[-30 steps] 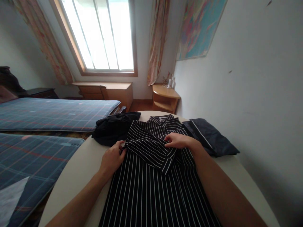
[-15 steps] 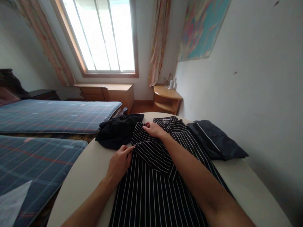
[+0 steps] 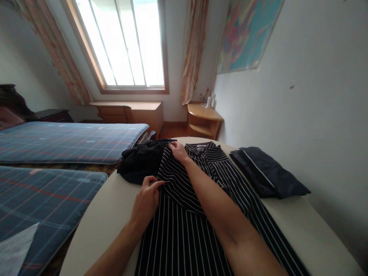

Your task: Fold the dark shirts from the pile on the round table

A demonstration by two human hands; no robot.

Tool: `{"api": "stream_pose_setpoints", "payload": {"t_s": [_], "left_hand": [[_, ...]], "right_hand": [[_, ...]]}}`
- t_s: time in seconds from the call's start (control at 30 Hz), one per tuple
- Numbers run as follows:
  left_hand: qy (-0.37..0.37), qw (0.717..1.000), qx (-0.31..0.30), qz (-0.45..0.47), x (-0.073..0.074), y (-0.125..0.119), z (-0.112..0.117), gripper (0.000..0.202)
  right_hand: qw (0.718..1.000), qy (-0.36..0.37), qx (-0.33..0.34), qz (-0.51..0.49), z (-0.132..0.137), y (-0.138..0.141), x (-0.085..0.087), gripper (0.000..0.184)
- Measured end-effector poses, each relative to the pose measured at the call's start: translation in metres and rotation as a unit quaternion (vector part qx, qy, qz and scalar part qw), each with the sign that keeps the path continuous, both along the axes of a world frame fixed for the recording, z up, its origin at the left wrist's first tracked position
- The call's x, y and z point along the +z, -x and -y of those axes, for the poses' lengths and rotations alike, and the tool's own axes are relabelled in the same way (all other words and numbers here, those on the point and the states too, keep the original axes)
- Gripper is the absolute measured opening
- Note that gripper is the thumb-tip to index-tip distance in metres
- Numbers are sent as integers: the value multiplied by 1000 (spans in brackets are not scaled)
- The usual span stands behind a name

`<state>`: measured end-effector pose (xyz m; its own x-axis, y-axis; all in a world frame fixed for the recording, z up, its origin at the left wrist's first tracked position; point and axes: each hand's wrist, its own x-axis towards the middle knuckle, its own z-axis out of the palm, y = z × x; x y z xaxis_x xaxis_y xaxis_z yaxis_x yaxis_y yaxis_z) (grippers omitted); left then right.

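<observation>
A black shirt with white stripes lies spread over a pale round table, its collar at the far end. Its left sleeve side is folded inward across the body. My left hand pinches the fabric at the shirt's left edge, near the lower part of the fold. Farther up, my right hand reaches across the shirt and grips the shoulder edge between thumb and fingers. My right forearm covers part of the shirt front.
A crumpled black garment sits at the table's far left, touching the shirt. Folded dark clothing lies on the right. Plaid mattresses stand left of the table; a wooden corner shelf is beyond it.
My right hand has moved slightly farther away and left along the shirt's shoulder edge. The folded sleeve part is drawn up and its cuff end now hides behind my right forearm.
</observation>
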<state>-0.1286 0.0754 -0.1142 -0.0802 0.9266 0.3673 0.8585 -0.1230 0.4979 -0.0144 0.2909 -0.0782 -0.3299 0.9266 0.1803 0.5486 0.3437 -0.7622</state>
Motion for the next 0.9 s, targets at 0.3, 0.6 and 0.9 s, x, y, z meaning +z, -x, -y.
{"api": "stream_pose_setpoints", "payload": {"t_s": [0.3,0.6,0.9], "left_hand": [[66,996,67,0,6,-4,3,35],[48,997,61,4,4,-3,-2,25],[24,999,16,16,-1,-6,-6,32]], "right_hand": [[993,-96,-9,73,22,-31,-12,33],[972,-50,-59,220,7,-74,-21,46],[962,36,-48,265,-7,-86,-27,62]]}}
